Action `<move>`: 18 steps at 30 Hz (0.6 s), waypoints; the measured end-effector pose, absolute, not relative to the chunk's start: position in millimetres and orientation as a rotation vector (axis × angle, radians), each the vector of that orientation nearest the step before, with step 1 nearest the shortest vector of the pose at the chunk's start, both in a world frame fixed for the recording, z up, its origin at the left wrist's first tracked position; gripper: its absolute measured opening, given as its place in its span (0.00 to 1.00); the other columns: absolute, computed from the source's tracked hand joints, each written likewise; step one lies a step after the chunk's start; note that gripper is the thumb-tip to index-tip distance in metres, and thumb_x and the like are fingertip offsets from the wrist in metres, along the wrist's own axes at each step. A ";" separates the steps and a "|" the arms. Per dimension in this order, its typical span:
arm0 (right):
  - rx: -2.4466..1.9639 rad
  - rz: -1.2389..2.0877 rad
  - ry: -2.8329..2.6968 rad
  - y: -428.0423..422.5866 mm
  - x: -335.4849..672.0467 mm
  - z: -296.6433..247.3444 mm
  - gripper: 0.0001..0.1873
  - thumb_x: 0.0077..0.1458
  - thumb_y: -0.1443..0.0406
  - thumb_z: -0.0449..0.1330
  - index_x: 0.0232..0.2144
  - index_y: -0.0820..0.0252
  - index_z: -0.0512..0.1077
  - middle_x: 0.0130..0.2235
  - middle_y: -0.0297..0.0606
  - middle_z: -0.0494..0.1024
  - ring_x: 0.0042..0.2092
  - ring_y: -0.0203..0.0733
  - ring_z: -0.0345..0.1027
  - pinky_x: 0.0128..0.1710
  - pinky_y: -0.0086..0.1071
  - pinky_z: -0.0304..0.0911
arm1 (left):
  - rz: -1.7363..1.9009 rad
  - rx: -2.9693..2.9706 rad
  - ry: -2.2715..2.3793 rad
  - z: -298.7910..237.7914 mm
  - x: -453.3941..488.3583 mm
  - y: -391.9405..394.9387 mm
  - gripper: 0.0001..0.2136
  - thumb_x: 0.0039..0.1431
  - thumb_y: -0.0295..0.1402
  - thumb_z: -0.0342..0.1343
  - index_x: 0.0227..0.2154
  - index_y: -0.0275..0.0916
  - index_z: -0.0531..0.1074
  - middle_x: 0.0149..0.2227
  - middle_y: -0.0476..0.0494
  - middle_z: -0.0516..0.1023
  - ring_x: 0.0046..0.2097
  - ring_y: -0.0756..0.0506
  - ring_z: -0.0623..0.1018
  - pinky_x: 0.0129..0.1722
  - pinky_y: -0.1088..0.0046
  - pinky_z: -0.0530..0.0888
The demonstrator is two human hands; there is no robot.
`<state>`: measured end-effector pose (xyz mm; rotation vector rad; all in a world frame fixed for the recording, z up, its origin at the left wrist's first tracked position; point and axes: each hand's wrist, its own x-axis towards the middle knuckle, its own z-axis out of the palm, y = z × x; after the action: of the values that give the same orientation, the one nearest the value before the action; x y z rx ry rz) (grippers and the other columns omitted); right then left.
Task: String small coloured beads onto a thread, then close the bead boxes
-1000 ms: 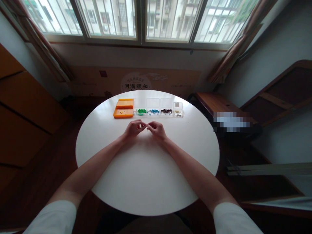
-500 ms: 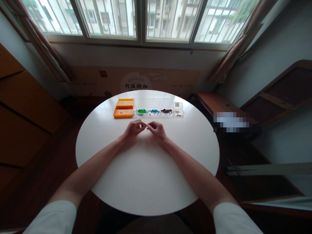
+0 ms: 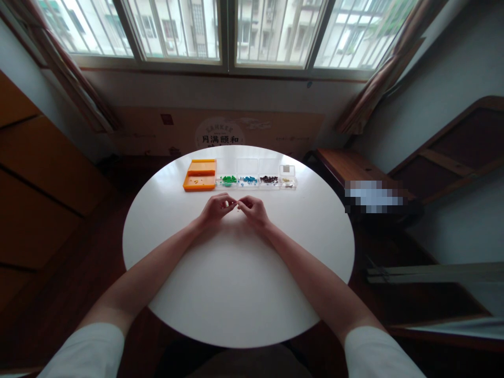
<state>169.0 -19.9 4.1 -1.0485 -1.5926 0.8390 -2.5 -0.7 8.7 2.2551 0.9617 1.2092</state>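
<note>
Above the white round table (image 3: 236,283), my left hand (image 3: 216,207) and my right hand (image 3: 254,209) meet fingertip to fingertip. Both are closed in a pinch; whatever lies between the fingers is too small to name. A tiny speck shows just below the fingertips. Just beyond my hands stands an orange box (image 3: 200,187) with its lid up and a few small bits inside. To its right, in a row of clear cases, lie green pieces (image 3: 228,180), blue pieces (image 3: 249,180) and dark brown pieces (image 3: 269,179). A smaller clear box (image 3: 288,185) with pale bits ends the row.
A wooden chair (image 3: 350,163) stands to the right, with a blurred pale patch on it. Orange-brown cabinets (image 3: 43,173) line the left. Behind the table, a printed cardboard panel (image 3: 149,126) leans below the barred window (image 3: 228,37).
</note>
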 end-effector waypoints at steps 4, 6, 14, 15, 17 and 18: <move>-1.045 0.836 -1.598 -18.6 169.2 2.5 0.11 0.50 0.61 0.58 0.27 0.64 0.73 0.25 0.38 0.76 0.26 0.36 0.69 0.28 0.28 0.63 | 1.210 2.255 0.960 8.0 -2.3 -0.4 0.08 0.56 0.35 0.55 0.30 0.36 0.76 0.26 0.49 0.72 0.23 0.55 0.67 0.24 0.81 0.65; -1.045 0.827 -1.603 -18.7 169.4 2.7 0.11 0.50 0.60 0.58 0.27 0.64 0.73 0.25 0.38 0.76 0.27 0.36 0.69 0.28 0.28 0.63 | 1.207 2.258 0.960 8.6 -2.2 -0.8 0.08 0.56 0.35 0.55 0.30 0.36 0.76 0.25 0.49 0.72 0.23 0.55 0.67 0.24 0.81 0.65; -1.056 0.826 -1.607 -20.2 169.9 3.5 0.11 0.50 0.60 0.58 0.27 0.63 0.73 0.25 0.38 0.76 0.27 0.36 0.69 0.28 0.28 0.63 | 1.193 2.273 0.961 9.1 -3.0 -0.1 0.09 0.56 0.36 0.55 0.30 0.36 0.76 0.25 0.49 0.71 0.23 0.55 0.67 0.23 0.81 0.65; -1.056 0.828 -1.605 -20.1 169.7 3.6 0.11 0.50 0.60 0.58 0.27 0.63 0.73 0.25 0.38 0.76 0.27 0.36 0.69 0.28 0.28 0.63 | 1.193 2.273 0.961 8.7 -3.0 0.2 0.09 0.56 0.36 0.55 0.30 0.36 0.76 0.25 0.49 0.71 0.23 0.55 0.67 0.23 0.81 0.65; -1.057 0.829 -1.602 -20.0 169.3 3.9 0.11 0.50 0.60 0.58 0.27 0.63 0.73 0.25 0.38 0.76 0.27 0.37 0.69 0.28 0.29 0.63 | 1.196 2.271 0.959 8.4 -2.7 0.6 0.09 0.56 0.36 0.55 0.30 0.36 0.76 0.25 0.49 0.71 0.23 0.55 0.67 0.23 0.81 0.65; -1.058 0.828 -1.602 -19.9 169.2 4.1 0.11 0.50 0.60 0.58 0.27 0.63 0.73 0.25 0.38 0.76 0.27 0.37 0.69 0.28 0.29 0.63 | 1.197 2.269 0.958 8.6 -2.5 0.6 0.09 0.55 0.36 0.55 0.30 0.36 0.76 0.25 0.49 0.71 0.23 0.55 0.67 0.23 0.81 0.65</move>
<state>169.2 -19.9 4.1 -1.0579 -1.6024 0.8275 -2.5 0.6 8.6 2.2694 0.9584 1.1970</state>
